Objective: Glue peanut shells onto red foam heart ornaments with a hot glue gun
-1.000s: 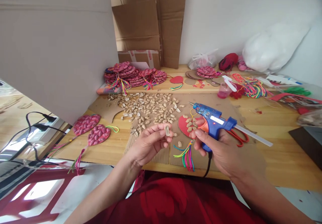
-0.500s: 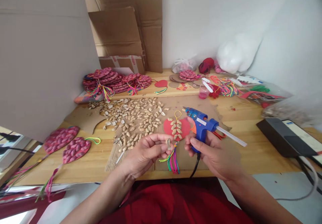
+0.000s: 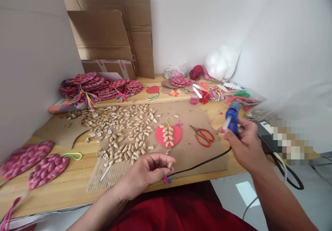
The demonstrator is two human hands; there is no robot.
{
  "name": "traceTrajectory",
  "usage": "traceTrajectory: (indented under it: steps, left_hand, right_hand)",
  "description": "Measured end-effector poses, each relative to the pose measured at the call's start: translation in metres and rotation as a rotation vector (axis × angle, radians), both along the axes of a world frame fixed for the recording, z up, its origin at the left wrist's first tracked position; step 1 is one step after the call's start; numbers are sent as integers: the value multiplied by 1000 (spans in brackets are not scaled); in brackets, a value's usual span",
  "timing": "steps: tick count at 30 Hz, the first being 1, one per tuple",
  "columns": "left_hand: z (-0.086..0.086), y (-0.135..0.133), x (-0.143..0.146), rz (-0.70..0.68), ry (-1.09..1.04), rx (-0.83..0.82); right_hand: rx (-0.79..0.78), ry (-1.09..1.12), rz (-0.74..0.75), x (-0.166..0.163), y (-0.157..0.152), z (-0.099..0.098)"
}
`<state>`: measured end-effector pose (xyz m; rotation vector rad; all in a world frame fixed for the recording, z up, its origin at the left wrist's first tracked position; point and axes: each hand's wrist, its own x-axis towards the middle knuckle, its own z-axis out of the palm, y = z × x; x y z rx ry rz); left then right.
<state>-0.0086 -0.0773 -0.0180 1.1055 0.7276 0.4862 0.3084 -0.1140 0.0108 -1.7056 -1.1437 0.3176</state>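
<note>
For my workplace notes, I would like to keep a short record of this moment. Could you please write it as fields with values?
Left hand: left hand pinches a peanut piece
Right hand: right hand grips a blue glue gun, raised above the table
Workpiece: red heart with a yellow loop, partly covered by peanuts
Beside it: orange-handled scissors, to its right
Supply: loose peanuts, spread left of the heart
Table, left side: two pink peanut-covered pieces
Behind: stacked pink pieces with colourful tassels

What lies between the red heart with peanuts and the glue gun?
The head view shows orange-handled scissors on the cardboard between the heart and the gun.
</note>
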Motion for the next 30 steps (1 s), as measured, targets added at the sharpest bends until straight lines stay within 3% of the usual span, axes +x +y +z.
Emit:
traceTrajectory:
  steps: [2, 6, 13, 21, 30]
  left_hand:
    - [-5, -2, 0, -33, 46, 86]
    - [-11, -4, -1, -57, 120, 219]
    - [-19, -6, -3, -51, 110, 209]
    - [-37, -5, -6, -42, 146, 283]
    - [-38, -5, -5, -45, 147, 265]
  right_hand:
    - [-123, -186, -82, -1, 9, -7]
    - [-265, -327, -158, -7, 34, -18]
    - [-515, -540, -170, -20, 74, -25]
    - [-648, -633, -161, -28, 105, -29]
    - [-597, -647, -123, -19, 97, -31]
